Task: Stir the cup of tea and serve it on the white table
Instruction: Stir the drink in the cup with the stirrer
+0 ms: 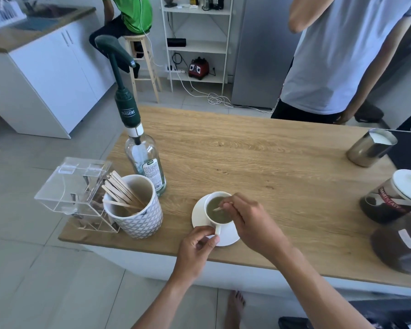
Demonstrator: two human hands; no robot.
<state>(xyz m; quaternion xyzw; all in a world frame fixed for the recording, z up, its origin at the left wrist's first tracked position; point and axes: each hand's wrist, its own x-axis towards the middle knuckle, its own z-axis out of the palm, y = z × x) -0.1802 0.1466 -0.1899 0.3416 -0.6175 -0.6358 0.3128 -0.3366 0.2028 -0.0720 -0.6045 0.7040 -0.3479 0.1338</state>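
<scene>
My cup (217, 210) of tea sits on its saucer (226, 236) on the wooden table (259, 167). My left hand (196, 249) pinches the cup's handle; my right hand (252, 220), directly above the cup, grips a stick (217, 208) dipped into the tea.

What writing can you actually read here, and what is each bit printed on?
"TEISSEIRE": white letters on the green pump fitted to the clear bottle.
Bottle's paper label: a small logo and fine print, too small to read.
Jar with white lid: red band with white lettering, upside down and blurred, not readable.
</scene>
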